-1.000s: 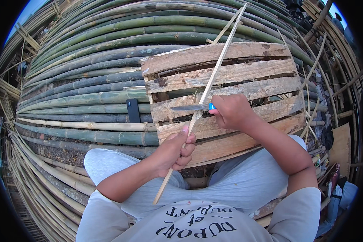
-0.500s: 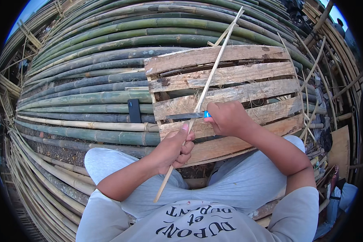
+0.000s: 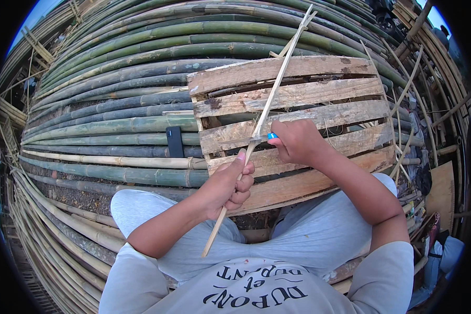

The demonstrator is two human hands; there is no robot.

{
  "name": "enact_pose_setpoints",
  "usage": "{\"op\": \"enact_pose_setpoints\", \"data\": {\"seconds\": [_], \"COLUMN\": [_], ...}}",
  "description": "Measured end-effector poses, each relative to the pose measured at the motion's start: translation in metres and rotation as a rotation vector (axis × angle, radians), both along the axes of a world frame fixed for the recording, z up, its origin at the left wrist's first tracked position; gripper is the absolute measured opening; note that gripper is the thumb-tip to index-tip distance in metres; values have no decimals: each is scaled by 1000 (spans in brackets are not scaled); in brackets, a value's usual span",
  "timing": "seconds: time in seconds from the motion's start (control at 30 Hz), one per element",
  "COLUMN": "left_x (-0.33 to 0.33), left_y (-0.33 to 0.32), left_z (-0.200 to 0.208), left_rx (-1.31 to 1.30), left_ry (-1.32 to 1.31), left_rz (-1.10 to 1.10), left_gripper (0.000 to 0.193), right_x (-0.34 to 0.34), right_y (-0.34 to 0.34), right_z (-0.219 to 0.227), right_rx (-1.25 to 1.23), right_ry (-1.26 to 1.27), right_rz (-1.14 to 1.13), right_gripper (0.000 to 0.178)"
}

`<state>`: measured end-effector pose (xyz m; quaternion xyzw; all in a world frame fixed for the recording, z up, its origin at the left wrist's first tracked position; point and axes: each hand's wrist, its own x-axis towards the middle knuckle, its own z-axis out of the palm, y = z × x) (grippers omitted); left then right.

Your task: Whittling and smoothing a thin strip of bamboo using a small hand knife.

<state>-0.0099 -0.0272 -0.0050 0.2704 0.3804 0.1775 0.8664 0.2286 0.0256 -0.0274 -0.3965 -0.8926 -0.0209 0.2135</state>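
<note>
A long, pale bamboo strip slants from above my lap across a slatted wooden crate. My left hand is closed round its lower part, thumb laid along the top. Just beyond that thumb, a knife with a blue handle crosses the strip. My right hand grips the handle, most of which is hidden in the fist. The blade is blurred and points left, touching the strip. Past the blade, toward the far end, the strip looks parted lengthwise into two slivers.
Rows of green bamboo poles lie behind and left of the crate. A dark phone rests on them beside the crate. Thin bamboo strips lean at the crate's right. A plywood piece stands at far right.
The knife has moved slightly away from me along the strip and its blade has turned. The strip's far end has shifted a little left, and its split shows wider.
</note>
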Motion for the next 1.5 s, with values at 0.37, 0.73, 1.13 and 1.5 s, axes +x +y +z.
{"op": "enact_pose_setpoints", "data": {"seconds": [0.37,0.73,1.13,1.5], "left_x": [-13,7,8,0], "left_y": [6,13,11,3], "left_z": [-1,-31,-16,-17], "left_rx": [-42,100,218,68], "left_ry": [-74,0,165,-59], "left_rz": [14,237,167,79], "left_gripper": [42,31,37,33], "right_x": [42,23,16,-16], "right_y": [18,-1,-12,-37], "right_z": [10,28,31,16], "right_rx": [0,-388,-471,-523], "right_ry": [20,311,389,205], "right_rz": [-136,-81,-116,-141], "right_gripper": [26,26,23,34]}}
